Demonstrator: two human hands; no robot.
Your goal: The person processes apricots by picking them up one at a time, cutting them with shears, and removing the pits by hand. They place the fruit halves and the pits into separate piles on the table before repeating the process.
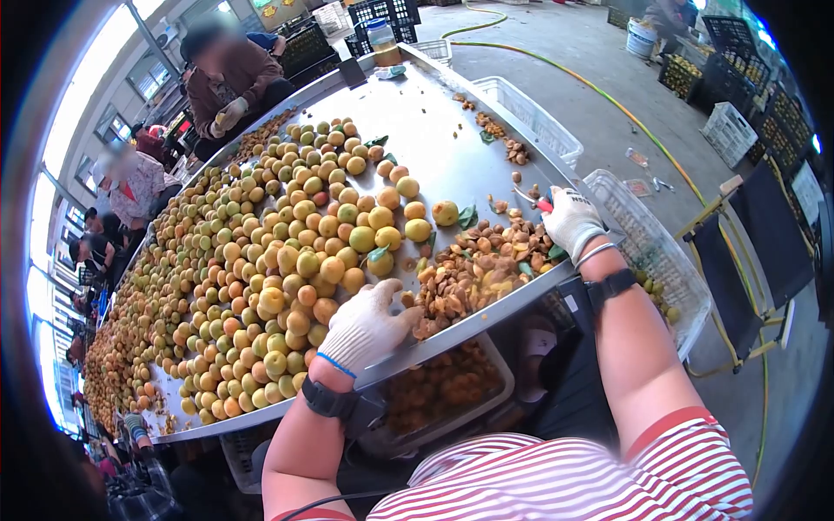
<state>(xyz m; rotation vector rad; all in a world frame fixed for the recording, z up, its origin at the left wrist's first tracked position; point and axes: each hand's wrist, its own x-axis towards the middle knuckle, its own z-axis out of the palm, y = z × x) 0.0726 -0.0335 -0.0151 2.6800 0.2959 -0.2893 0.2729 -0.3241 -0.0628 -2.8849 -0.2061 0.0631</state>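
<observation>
**Gloved hands at the fruit table, tool in the right**

Your left hand, in a white glove, lies palm down at the near edge of the table. Its fingers curl down against the brown pile of pits; can't tell if they grip anything. The big heap of fruit, yellow-orange and green, touches the glove on its left side and spreads away up the table's left half.

Your right hand, also gloved, sits at the table's right rim, on the far side of the pits. Its fingers are clenched on a red-handled tool; the tip is too small to make out.

A white crate stands just right of that hand, off the table. A tub of orange pieces sits under the table edge, between your arms. A person in a brown top stands at the far left side, gloved hands near the fruit.
</observation>
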